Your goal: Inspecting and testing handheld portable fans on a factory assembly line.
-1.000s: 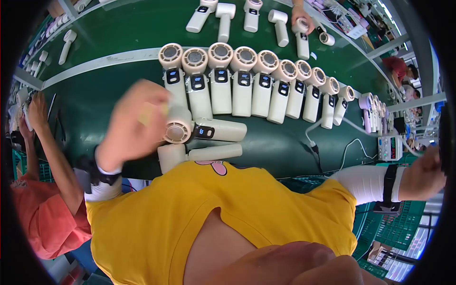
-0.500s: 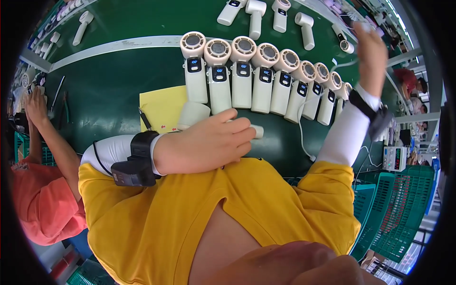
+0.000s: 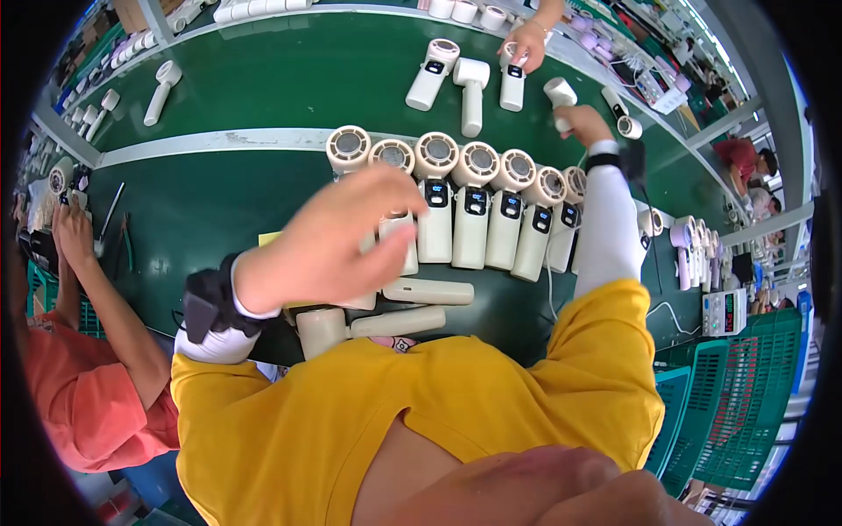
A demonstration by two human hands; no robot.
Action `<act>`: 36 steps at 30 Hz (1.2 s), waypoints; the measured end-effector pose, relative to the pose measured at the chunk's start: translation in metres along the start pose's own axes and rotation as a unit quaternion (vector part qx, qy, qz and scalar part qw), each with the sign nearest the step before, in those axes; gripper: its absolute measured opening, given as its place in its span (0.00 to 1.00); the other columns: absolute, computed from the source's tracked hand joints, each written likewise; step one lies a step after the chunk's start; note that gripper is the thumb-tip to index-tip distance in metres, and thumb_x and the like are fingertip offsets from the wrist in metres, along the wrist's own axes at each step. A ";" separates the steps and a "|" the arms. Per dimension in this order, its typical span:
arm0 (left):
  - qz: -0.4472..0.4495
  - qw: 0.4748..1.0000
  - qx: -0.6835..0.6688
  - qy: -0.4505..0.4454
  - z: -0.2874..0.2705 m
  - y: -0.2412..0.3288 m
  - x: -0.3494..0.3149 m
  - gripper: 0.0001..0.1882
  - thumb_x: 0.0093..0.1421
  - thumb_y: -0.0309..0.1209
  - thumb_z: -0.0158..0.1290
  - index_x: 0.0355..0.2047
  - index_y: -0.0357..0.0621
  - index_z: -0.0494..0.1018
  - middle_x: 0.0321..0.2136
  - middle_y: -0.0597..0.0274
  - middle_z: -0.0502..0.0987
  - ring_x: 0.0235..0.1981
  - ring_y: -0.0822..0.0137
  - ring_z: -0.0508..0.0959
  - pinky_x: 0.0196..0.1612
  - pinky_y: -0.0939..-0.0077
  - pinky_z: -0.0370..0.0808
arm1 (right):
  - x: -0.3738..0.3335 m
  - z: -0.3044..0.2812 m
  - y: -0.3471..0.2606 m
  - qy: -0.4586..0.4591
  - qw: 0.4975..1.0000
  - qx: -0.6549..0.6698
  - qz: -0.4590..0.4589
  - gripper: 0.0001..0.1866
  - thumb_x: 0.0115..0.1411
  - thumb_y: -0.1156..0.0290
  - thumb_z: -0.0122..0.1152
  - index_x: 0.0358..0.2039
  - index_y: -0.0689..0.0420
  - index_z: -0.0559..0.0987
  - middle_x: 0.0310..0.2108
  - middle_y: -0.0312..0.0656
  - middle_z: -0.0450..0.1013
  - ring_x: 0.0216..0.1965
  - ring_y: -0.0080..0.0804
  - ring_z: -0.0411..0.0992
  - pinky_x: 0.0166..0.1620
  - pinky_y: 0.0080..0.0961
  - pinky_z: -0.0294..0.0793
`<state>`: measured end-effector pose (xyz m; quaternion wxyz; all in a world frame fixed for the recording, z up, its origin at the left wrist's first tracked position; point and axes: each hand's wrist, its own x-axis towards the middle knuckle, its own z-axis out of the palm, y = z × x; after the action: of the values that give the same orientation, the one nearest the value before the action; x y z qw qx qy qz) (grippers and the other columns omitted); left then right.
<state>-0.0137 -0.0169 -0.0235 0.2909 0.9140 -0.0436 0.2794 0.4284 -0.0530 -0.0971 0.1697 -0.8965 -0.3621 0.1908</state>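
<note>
My right hand point(image 3: 583, 124) stretches across the bench to the green far strip, its fingers closed round the handle of a white handheld fan point(image 3: 559, 91). Slightly blurred, my left hand point(image 3: 329, 230) hangs in the air with thumb and fingers apart and nothing in it. It covers part of a row of cream handheld fans point(image 3: 478, 160) standing side by side, several with lit displays point(image 3: 476, 202). Below that hand, near my body, one white fan point(image 3: 323, 331) lies on its side, and another white handle point(image 3: 430, 291) lies beside it.
Another person's hand point(image 3: 526, 46) touches a fan point(image 3: 512, 83) on the far strip. A white cable point(image 3: 551, 280) runs down by the row. At left a co-worker in a red shirt point(image 3: 96, 386) works. Green crates point(image 3: 745, 394) and a power supply box point(image 3: 724, 314) stand at right.
My right hand has come down from its raised place onto a fan on the far strip. My left hand has lifted off the near fans. Another person's hand has come in at the far side.
</note>
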 end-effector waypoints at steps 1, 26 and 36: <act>-0.030 0.998 0.011 0.054 -0.006 -0.003 0.002 0.07 0.50 0.25 0.47 0.31 0.38 0.66 0.28 0.59 0.66 0.28 0.64 0.70 0.29 0.71 0.66 | -0.015 -0.014 -0.006 0.020 0.991 0.131 0.027 0.19 0.42 0.57 0.56 0.24 0.62 0.75 0.20 0.45 0.72 0.18 0.34 0.70 0.25 0.25 0.69; -0.060 0.861 -0.480 0.155 0.007 0.031 0.016 0.22 0.52 0.20 0.36 0.49 0.43 0.49 0.32 0.59 0.69 0.25 0.74 0.68 0.25 0.80 0.68 | -0.308 -0.008 -0.143 0.221 0.815 0.080 -0.529 0.10 0.46 0.72 0.59 0.30 0.60 0.73 0.20 0.41 0.67 0.18 0.31 0.66 0.19 0.22 0.61; -0.065 0.863 -0.473 0.164 -0.001 0.033 0.012 0.26 0.50 0.17 0.34 0.50 0.45 0.47 0.31 0.59 0.69 0.24 0.74 0.69 0.24 0.79 0.68 | -0.311 -0.012 -0.139 0.246 0.826 0.140 -0.488 0.07 0.48 0.73 0.58 0.27 0.62 0.73 0.18 0.40 0.66 0.17 0.27 0.63 0.21 0.18 0.59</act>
<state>-0.0121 -0.0429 0.0007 0.7090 0.6080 -0.0630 0.3516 0.1457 -0.1823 0.0430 0.4476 -0.5872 -0.6677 -0.0953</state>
